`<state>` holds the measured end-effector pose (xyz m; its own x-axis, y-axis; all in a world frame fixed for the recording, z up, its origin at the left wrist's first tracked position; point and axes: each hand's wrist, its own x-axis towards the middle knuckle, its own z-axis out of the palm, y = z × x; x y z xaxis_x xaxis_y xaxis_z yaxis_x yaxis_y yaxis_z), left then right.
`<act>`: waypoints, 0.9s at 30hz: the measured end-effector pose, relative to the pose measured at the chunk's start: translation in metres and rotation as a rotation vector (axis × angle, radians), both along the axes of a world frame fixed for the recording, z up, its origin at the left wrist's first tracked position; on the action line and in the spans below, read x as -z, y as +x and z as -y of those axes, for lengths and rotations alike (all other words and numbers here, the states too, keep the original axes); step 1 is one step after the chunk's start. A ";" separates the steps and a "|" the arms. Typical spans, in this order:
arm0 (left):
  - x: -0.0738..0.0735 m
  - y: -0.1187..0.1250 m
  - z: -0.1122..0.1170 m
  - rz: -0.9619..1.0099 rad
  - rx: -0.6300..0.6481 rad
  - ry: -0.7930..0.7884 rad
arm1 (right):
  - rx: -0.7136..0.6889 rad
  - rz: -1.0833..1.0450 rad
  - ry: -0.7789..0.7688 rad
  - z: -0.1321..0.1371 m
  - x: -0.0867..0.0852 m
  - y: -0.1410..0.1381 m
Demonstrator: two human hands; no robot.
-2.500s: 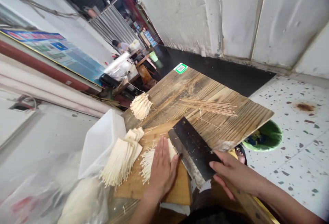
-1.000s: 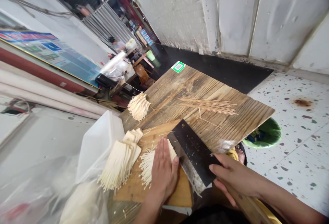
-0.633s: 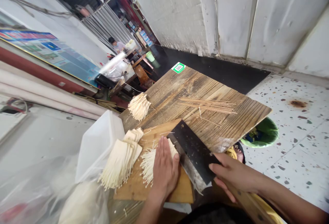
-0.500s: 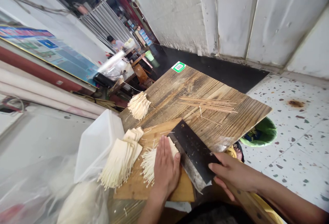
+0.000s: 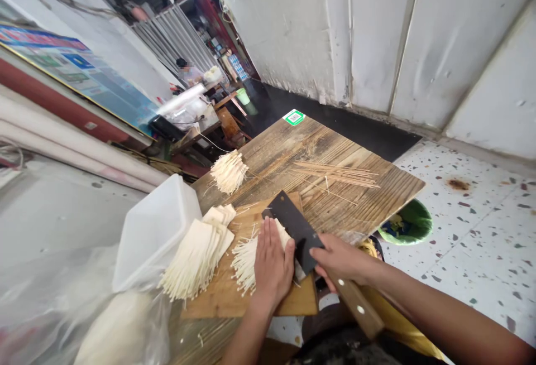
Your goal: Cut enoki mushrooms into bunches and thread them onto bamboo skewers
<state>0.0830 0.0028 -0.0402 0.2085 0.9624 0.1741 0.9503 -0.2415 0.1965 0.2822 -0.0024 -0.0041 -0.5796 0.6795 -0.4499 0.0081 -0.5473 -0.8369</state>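
Note:
My left hand [image 5: 272, 267] lies flat, fingers stretched out and close together, on a bunch of enoki mushrooms [image 5: 244, 259]. That bunch rests on a wooden cutting board [image 5: 299, 301], partly hidden under my palm. A dark, broad-bladed cleaver [image 5: 288, 217] is in my right hand [image 5: 341, 256], fingers wrapped where the blade meets the wooden handle. Its blade is beside the mushrooms, just right of my left fingers. Flat slabs of enoki mushrooms [image 5: 196, 256] overlap on the board's left side. Farther off, another enoki bunch [image 5: 229, 172] sits on the wooden table [image 5: 272, 144].
Thin wooden skewers [image 5: 341, 174] lie on the table beyond the board. At left are a white plastic box [image 5: 153, 234] and a clear plastic bag [image 5: 119, 326]. A green-lined bin [image 5: 412, 222] stands below the table's right edge. Another person [image 5: 190, 73] sits far back.
The cleaver has moved left and away from me, its blade now nearer my left hand. My right hand has come along with it. My left hand stays on the mushrooms.

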 end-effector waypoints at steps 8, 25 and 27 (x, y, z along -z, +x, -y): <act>-0.004 0.005 -0.001 0.037 -0.012 -0.020 | -0.056 0.022 -0.047 0.025 0.002 0.011; -0.005 0.002 -0.003 0.159 -0.001 0.042 | 0.111 0.157 0.267 0.012 0.027 -0.039; -0.008 0.005 -0.004 0.098 -0.012 0.049 | 0.129 0.165 0.283 0.008 0.033 -0.038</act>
<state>0.0879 0.0065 -0.0321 0.1765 0.9546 0.2400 0.9302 -0.2415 0.2766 0.2444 -0.0101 -0.0368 -0.4161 0.8536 -0.3134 0.1019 -0.2987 -0.9489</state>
